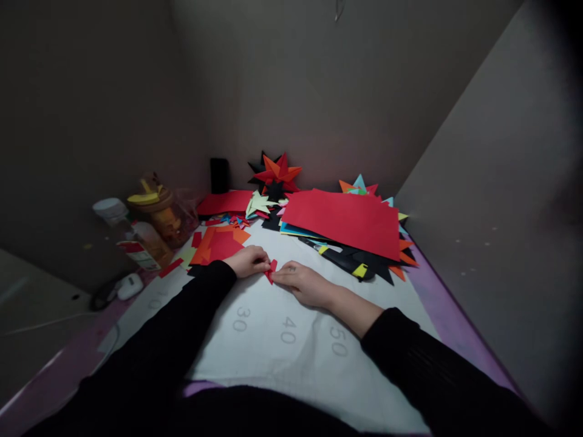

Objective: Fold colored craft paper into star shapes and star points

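A small folded red paper piece [272, 271] lies on the white numbered sheet [264, 328], between my two hands. My left hand [248, 261] has its fingers closed at the left edge of the piece. From the right, my right hand [303, 281] presses its fingers together on the piece's other side; a ring shows on one finger. Orange and red paper sheets [223, 244] lie just beyond my left hand. The fingertips hide part of the small piece.
A stack of red sheets [341, 218] lies at the back right over a black and yellow cutter [348, 262]. Folded paper stars [277, 173] stand at the back. A bottle [136, 240], a cup [161, 212] and a white charger [130, 286] are at the left.
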Demonstrator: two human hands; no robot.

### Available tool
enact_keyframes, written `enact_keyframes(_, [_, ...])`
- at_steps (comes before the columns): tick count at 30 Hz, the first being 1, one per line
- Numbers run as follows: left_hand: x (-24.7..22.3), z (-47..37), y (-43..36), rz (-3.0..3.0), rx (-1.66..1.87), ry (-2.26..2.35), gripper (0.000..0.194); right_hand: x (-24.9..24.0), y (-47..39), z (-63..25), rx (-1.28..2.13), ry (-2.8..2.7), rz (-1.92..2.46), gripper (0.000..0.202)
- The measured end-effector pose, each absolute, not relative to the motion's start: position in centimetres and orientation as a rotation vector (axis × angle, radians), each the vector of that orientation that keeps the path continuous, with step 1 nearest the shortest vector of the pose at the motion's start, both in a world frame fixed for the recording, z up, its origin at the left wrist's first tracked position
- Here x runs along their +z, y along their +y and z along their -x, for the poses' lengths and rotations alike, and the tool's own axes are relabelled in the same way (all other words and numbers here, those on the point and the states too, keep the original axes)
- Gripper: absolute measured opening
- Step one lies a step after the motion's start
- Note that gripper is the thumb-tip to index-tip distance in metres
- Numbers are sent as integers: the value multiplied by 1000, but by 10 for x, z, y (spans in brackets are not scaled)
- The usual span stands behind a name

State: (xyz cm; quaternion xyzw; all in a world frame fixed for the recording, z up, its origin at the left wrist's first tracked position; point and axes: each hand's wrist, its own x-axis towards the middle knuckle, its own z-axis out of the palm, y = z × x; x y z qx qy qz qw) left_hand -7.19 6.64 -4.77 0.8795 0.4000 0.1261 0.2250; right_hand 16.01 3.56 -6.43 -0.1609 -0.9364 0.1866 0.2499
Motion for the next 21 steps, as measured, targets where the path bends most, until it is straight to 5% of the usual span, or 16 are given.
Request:
enact_keyframes(13, [-43,69,61,-2426,308,1139,20,-61,34,-156,20,-2698,278,27])
enact_keyframes(21, [-44,65,61,-2428,302,1208,17,-63,32,-158,365,-2591,438,27])
